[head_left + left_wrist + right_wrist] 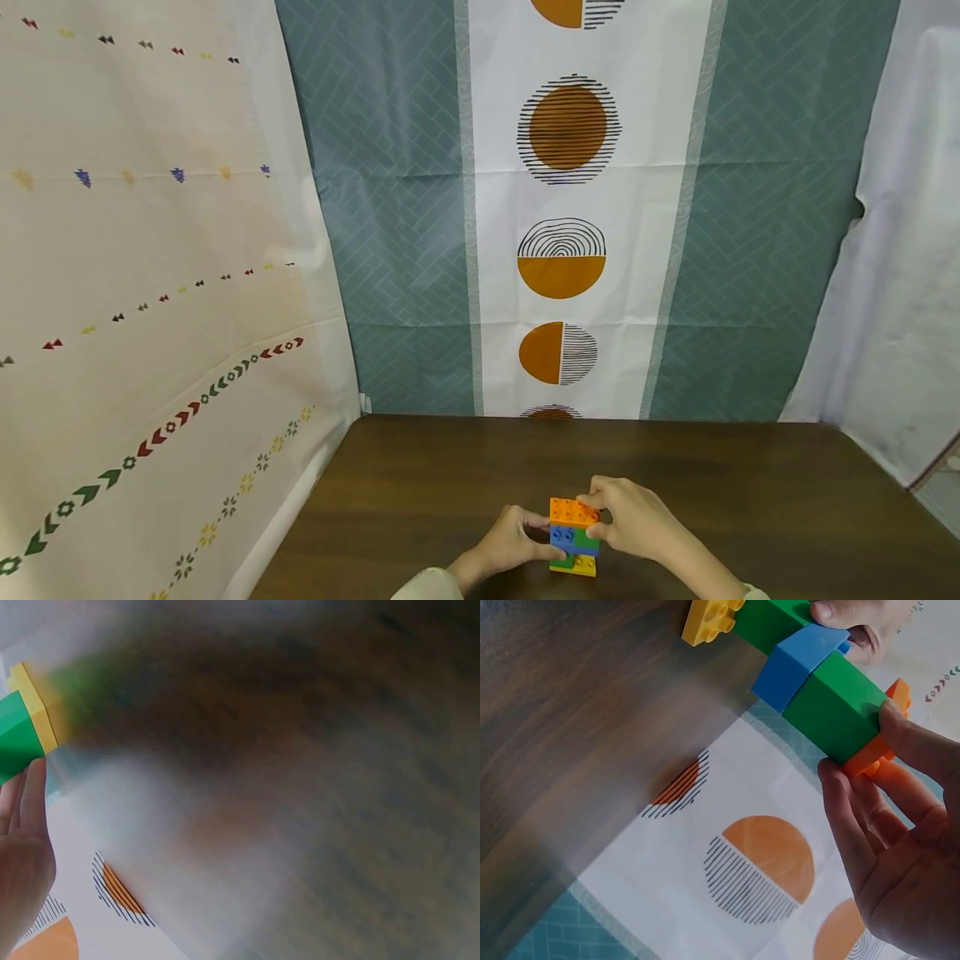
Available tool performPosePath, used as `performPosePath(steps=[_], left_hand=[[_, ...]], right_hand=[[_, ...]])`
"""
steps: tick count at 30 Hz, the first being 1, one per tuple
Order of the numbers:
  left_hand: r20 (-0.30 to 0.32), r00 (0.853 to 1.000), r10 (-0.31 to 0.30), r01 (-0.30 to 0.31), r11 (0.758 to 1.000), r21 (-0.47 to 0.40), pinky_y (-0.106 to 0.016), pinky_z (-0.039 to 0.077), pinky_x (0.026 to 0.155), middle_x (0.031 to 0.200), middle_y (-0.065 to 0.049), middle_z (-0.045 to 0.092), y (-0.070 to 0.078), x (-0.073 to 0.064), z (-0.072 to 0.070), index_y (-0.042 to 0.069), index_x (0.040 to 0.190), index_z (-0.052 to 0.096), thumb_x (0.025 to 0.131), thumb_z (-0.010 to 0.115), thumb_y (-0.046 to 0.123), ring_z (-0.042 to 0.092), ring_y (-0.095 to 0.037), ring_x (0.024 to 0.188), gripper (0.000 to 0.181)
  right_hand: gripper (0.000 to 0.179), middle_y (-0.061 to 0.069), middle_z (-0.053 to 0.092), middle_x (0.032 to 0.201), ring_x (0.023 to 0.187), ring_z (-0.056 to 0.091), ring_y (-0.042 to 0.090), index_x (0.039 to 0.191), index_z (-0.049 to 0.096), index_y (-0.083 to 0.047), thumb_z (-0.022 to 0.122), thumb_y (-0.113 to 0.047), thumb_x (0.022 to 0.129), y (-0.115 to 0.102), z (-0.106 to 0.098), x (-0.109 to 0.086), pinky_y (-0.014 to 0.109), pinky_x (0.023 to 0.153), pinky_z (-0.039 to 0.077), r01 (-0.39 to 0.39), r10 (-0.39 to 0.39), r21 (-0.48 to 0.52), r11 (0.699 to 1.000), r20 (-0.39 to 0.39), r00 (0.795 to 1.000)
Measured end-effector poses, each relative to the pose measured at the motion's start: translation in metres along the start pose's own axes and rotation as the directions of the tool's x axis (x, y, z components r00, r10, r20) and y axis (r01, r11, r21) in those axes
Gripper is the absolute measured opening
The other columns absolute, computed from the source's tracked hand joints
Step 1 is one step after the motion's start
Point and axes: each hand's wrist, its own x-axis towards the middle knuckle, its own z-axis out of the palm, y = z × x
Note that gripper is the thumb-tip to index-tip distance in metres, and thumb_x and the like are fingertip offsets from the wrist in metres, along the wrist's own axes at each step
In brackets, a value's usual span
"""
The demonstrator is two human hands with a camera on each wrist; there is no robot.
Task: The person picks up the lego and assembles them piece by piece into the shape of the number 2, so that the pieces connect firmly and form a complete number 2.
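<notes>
A small tower of toy building bricks stands on the dark table in the head view. Its yellow base brick [585,566] is lowest, followed by a green brick [771,622], a blue brick [795,666], a second green brick [835,705] and an orange brick [567,511] on top. My left hand [510,540] grips the lower part from the left, its thumb by the lower green brick. With thumb and fingers, my right hand [634,518] pinches the top of the tower around the orange brick and upper green brick.
The brown wooden table [420,475] reaches back to a teal and white patterned curtain [397,250]. A cream printed cloth [150,250] hangs along the left, and a pale cloth [900,250] along the right.
</notes>
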Motion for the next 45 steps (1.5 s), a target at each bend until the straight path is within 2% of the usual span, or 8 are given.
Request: performPosePath(steps=[7, 16, 20, 26, 33, 38, 42, 45], left_hand=[[0.002, 1.0, -0.013, 0.013, 1.0, -0.004, -0.017, 0.056, 0.071, 0.098, -0.012, 0.076, 0.002, 0.003, -0.001, -0.002, 0.105, 0.074, 0.081, 0.079, 0.014, 0.069, -0.001, 0.078, 0.029], [-0.01, 1.0, -0.013, 0.014, 0.999, 0.029, -0.015, 0.055, 0.072, 0.097, -0.013, 0.076, 0.001, 0.005, -0.007, 0.0, 0.105, 0.075, 0.081, 0.079, 0.014, 0.069, -0.001, 0.079, 0.028], [0.005, 1.0, -0.008, 0.007, 0.998, 0.07, -0.015, 0.054, 0.075, 0.096, -0.011, 0.077, -0.002, 0.005, -0.013, 0.001, 0.105, 0.075, 0.082, 0.078, 0.015, 0.068, -0.001, 0.081, 0.027], [0.046, 0.999, -0.002, -0.004, 0.993, 0.116, -0.015, 0.055, 0.077, 0.097, -0.012, 0.077, 0.001, 0.004, -0.018, -0.001, 0.106, 0.074, 0.084, 0.076, 0.014, 0.07, -0.003, 0.085, 0.026], [0.088, 0.996, -0.01, -0.001, 0.991, 0.133, -0.014, 0.054, 0.072, 0.095, -0.013, 0.077, 0.01, 0.001, -0.025, -0.001, 0.103, 0.074, 0.085, 0.074, 0.011, 0.068, 0.001, 0.078, 0.022], [0.063, 0.998, -0.009, 0.004, 0.997, 0.074, -0.017, 0.056, 0.074, 0.101, -0.014, 0.076, 0.018, 0.002, -0.029, -0.001, 0.111, 0.072, 0.087, 0.072, 0.011, 0.07, -0.003, 0.082, 0.026], [0.044, 0.999, -0.03, 0.026, 0.996, 0.084, -0.018, 0.056, 0.075, 0.1, -0.012, 0.076, 0.035, 0.009, -0.032, 0.0, 0.111, 0.071, 0.088, 0.071, 0.014, 0.069, -0.002, 0.08, 0.027], [0.03, 0.999, -0.038, 0.034, 0.992, 0.125, -0.017, 0.056, 0.075, 0.097, -0.01, 0.076, 0.049, 0.015, -0.035, 0.001, 0.108, 0.072, 0.089, 0.071, 0.016, 0.067, -0.001, 0.077, 0.025]], right_hand=[[0.041, -0.009, 0.054, 0.082, 0.065, 0.037, 0.004, 0.114, 0.071, -0.001, 0.08, -0.019, 0.078, -0.002, -0.004, 0.002, 0.018, 0.051, 0.033, -0.015, 0.015, 0.041, 0.999, 0.006, 1.0], [0.042, -0.008, 0.046, 0.078, 0.066, 0.037, 0.006, 0.117, 0.069, 0.002, 0.079, -0.015, 0.08, -0.004, -0.002, 0.01, 0.019, 0.053, 0.032, -0.015, 0.014, 0.035, 0.999, 0.02, 1.0], [0.043, -0.006, 0.049, 0.079, 0.067, 0.037, 0.006, 0.117, 0.069, 0.003, 0.079, -0.016, 0.08, -0.002, -0.001, 0.017, 0.019, 0.054, 0.033, -0.005, 0.002, 0.093, 0.996, 0.035, 0.999], [0.045, -0.004, 0.055, 0.086, 0.064, 0.039, 0.001, 0.12, 0.065, 0.007, 0.076, -0.016, 0.083, 0.008, 0.006, 0.019, 0.016, 0.054, 0.039, 0.036, -0.047, 0.226, 0.974, 0.041, 0.998], [0.046, -0.003, 0.059, 0.094, 0.07, 0.043, 0.004, 0.123, 0.063, 0.008, 0.073, -0.019, 0.087, 0.011, 0.016, 0.015, 0.017, 0.057, 0.041, 0.083, -0.08, 0.278, 0.957, -0.019, 0.997], [0.045, 0.003, 0.064, 0.104, 0.086, 0.06, 0.014, 0.125, 0.063, 0.004, 0.071, -0.022, 0.089, 0.011, 0.016, 0.017, 0.025, 0.071, 0.056, 0.085, -0.055, 0.277, 0.957, -0.115, 0.992], [0.042, 0.008, 0.066, 0.11, 0.099, 0.065, 0.027, 0.125, 0.064, 0.001, 0.07, -0.02, 0.09, 0.01, 0.011, 0.023, 0.038, 0.081, 0.058, 0.073, -0.012, 0.312, 0.947, -0.193, 0.981], [0.04, 0.009, 0.067, 0.113, 0.1, 0.065, 0.027, 0.126, 0.064, -0.001, 0.069, -0.019, 0.09, 0.01, 0.004, 0.027, 0.035, 0.082, 0.058, 0.049, 0.033, 0.327, 0.944, -0.24, 0.97]])
